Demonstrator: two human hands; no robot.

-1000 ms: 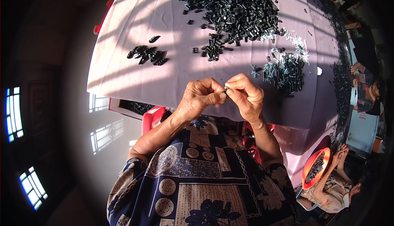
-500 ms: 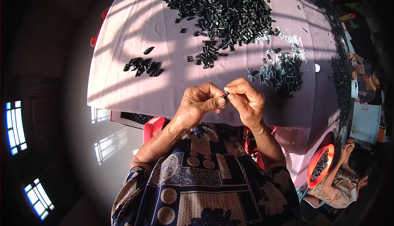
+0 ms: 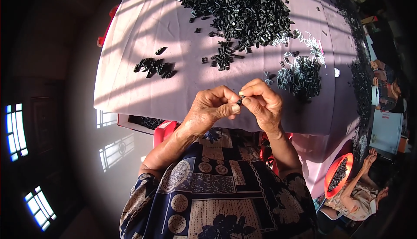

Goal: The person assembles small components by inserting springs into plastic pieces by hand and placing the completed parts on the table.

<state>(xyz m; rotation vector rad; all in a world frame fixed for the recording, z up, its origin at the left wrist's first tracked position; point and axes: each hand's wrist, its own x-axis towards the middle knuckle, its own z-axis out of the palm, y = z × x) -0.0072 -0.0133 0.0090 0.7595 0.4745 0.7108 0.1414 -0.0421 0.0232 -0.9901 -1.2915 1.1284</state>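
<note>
In front of my body, my left hand (image 3: 209, 108) pinches a small black plastic part (image 3: 239, 102) between thumb and forefinger. My right hand (image 3: 264, 105) meets it from the other side, thumb and forefinger closed at the same part. Whether a second tiny piece sits between the right fingertips is too small to make out. Beyond my hands, on the pink cloth, lie a small cluster of black parts (image 3: 155, 68) to the left and a pile of small grey, screw-like pieces (image 3: 299, 74) to the right.
A big heap of black parts (image 3: 239, 11) covers the far middle of the table (image 3: 130, 84). An open box (image 3: 129, 124) and a red chair (image 3: 164, 131) stand by the near left edge. At right, another person (image 3: 354, 204) sits beside an orange basin (image 3: 349, 163) of black parts.
My right hand has shifted slightly up and right. Both hands keep their pinch at the small black part. The whole view has moved a little.
</note>
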